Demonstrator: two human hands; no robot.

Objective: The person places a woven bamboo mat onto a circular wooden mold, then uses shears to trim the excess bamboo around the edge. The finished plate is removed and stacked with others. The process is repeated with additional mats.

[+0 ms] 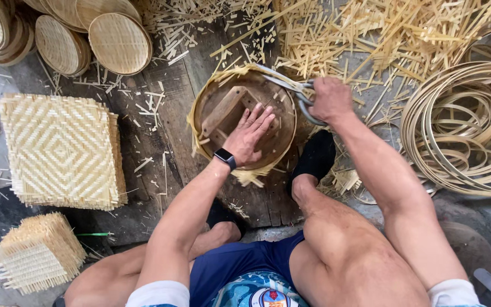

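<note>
So here's where we are: our left hand (249, 136) is pressed flat, fingers spread, on a round wooden form (244, 118) in the middle of the frame. It's not gripping anything, just pinning the form down on the woven mat (223, 77) that sticks out around its rim. Our right hand (329, 99) has its grip closed around the handles of the shears (291, 91), whose blades run along the upper edge of the form, right where the mat's loose strips poke out. We can't really tell how far apart the blades are from this angle.

Everything sits on a plank floor (166, 119) littered with offcuts (370, 34), which pile up toward the upper right. A stack of square mats (61, 150) is at the left, a smaller bundle (38, 253) sits lower left, finished round trays (119, 42) are upper left, and coiled hoops (467, 131) fill the right side.

What could go wrong, in our opinion:

- **Form slips:** only a flat palm holds it, so a hard squeeze could push it sideways and leave the cut line lopsided.
- **Fingers:** the left fingertips point toward the blades and lie near them.
- **Splinters:** cut strips could fray or spring up at bare skin.
- **Foot:** the dark shoe (315, 156) sits just beside the form, among the loose slivers.
</note>
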